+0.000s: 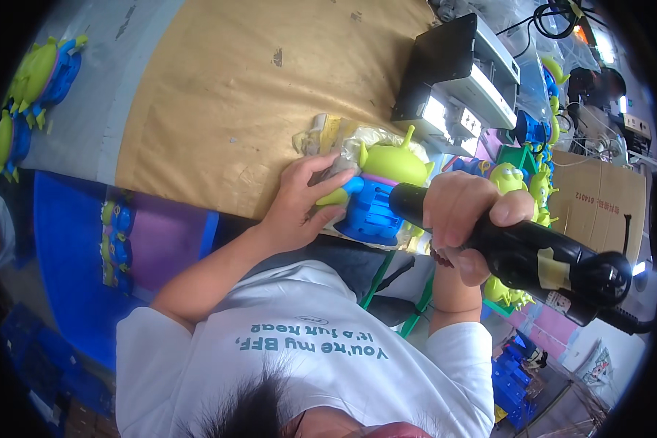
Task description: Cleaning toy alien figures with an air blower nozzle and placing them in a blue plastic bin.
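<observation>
A green and blue alien figure (376, 208) lies at the near edge of the table, on crumpled cloth and plastic (347, 142). My left hand (299, 193) is closed around the figure's arm, thumb and fingers on either side of its green end. In my right hand (467, 212) is a black electric screwdriver (540, 252), with a strip of tape on its body and a cord at its rear. The screwdriver's nose points at the figure's blue body, close to it or touching. Its bit is hidden from view.
Brown sheeting covers the table (263, 80). A black and white boxy device (456, 73) stands beyond the figure. More figures sit at the far left (40, 80) and the right (507, 179). A blue bin (73, 255) is below left, a cardboard box (595, 201) at right.
</observation>
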Demonstrator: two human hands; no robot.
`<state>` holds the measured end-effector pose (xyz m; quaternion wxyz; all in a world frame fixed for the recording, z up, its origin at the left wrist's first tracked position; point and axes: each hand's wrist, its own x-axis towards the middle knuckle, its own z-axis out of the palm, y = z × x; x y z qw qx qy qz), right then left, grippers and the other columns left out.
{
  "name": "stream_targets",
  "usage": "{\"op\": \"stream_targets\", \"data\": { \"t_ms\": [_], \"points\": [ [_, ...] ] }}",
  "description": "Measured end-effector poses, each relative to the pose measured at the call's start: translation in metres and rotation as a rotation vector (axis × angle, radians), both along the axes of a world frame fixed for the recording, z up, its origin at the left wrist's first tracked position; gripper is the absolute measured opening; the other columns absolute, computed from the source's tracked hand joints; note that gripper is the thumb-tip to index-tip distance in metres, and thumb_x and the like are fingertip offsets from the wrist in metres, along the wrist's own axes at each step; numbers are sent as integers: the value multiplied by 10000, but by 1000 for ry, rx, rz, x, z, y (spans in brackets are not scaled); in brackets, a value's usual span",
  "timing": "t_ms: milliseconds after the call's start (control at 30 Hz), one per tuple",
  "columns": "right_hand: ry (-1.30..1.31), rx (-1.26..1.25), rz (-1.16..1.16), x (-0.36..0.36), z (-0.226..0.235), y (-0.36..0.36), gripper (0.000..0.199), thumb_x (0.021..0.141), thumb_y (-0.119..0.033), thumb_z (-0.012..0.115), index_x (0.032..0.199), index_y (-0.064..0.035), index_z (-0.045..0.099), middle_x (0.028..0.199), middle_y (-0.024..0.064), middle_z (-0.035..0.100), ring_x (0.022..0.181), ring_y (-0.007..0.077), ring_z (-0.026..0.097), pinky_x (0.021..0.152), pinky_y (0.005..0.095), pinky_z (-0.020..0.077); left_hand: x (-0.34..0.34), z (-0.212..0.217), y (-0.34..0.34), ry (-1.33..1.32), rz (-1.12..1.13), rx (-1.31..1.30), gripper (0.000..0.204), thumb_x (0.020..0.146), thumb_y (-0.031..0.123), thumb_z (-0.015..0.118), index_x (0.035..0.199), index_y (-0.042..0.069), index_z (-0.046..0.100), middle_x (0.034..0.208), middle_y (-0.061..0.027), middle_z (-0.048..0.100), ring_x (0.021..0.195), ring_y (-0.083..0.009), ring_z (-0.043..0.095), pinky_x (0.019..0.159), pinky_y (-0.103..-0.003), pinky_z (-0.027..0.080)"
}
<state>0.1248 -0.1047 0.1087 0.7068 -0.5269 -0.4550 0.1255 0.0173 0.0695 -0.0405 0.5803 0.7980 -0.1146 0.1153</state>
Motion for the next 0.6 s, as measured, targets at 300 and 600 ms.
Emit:
{"op": "stream_targets", "data": {
  "t_ms": [300, 600],
  "points": [
    [-29, 86, -36, 3, -1, 1, 408, 798, -111, 715, 1116, -74, 462, 724, 42, 556, 585, 167, 543, 577, 339, 467, -1, -8, -2, -119, 19, 126, 621, 790, 121, 720, 1358, 31, 486, 1361, -204, 468, 1263, -357, 443, 1067, -416, 340],
    [50, 174, -486, 26, 61, -56, 266, 832, -70, 610, 1042, 47, 498, 692, 106, 568, 601, 203, 591, 648, 345, 520, -10, -12, -16, -149, 52, 198, 1076, 511, 327, 926, 1382, 59, 354, 1378, -215, 352, 1282, -427, 347, 1073, -505, 307]
  ]
}}
